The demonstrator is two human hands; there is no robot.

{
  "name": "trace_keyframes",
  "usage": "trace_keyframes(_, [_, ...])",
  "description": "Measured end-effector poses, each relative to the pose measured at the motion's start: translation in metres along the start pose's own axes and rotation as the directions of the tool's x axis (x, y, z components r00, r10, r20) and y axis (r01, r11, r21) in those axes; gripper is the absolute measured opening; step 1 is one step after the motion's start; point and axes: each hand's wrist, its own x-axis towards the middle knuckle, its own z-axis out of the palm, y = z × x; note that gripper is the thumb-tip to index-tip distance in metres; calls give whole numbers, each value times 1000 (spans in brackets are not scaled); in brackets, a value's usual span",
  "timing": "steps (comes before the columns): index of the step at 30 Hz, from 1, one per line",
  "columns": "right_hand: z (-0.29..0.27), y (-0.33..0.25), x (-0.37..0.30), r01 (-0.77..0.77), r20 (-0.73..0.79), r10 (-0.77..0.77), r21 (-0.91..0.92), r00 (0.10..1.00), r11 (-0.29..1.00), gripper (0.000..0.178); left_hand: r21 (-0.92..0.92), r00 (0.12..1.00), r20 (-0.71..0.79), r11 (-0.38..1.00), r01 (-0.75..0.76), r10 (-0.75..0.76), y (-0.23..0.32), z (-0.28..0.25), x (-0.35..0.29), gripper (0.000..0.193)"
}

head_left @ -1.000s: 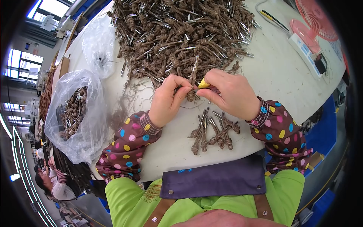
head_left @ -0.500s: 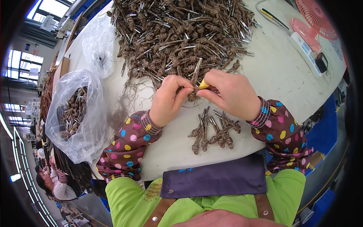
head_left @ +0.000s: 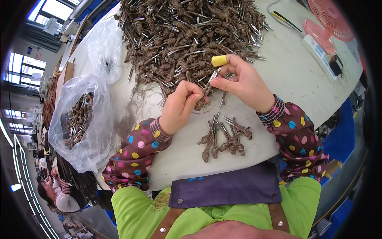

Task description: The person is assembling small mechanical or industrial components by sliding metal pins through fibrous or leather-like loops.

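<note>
Just in front of the big heap of brown knotted cords [head_left: 187, 44], my left hand [head_left: 180, 106] pinches one knotted cord [head_left: 200, 104] between thumb and fingertips. Its silvery metal tips [head_left: 215, 74] point up toward my right hand [head_left: 247, 85]. The right thumb lies against these tips, and the other fingers curl around a thin dark piece that I cannot make out. A yellow wrap [head_left: 219, 60] covers the raised right index fingertip. Nearer to me, a small group of knotted cords [head_left: 223, 139] rests on the white table [head_left: 175, 159].
On the left stands a clear plastic bag [head_left: 101, 135] of knotted cords, with another clear bag [head_left: 104, 44] behind it. Loose threads [head_left: 129, 113] lie beside my left wrist. A power strip [head_left: 320, 55] and a pink fan [head_left: 332, 20] occupy the far right. Another person [head_left: 63, 195] sits at far left.
My right hand has moved up and away from the left fingertips, its index finger lifting. The held cord's metal tips now lean right. My left hand has barely shifted.
</note>
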Motion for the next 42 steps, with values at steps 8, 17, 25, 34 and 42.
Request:
trace_keyframes(8, [-16,2,2,-102,52,98,72,994,992,24,280,992,-103,955,93,-67,17,-8,5,7])
trace_keyframes(17, [-1,-6,-13,-163,412,112,91,904,982,21,664,933,328,666,-338,146,16,-11,-16,17])
trace_keyframes(25, [-27,0,0,197,169,-131,-475,977,858,22,686,906,411,618,-384,107,17,-46,-34,17])
trace_keyframes(34, [-5,22,-3,115,20,-132,-628,991,770,52,704,938,150,632,-324,313,39,-22,22,23])
trace_keyframes(42, [0,-6,-13,320,114,-309,-545,944,775,63,-109,952,69,947,303,-297,35,-3,27,25])
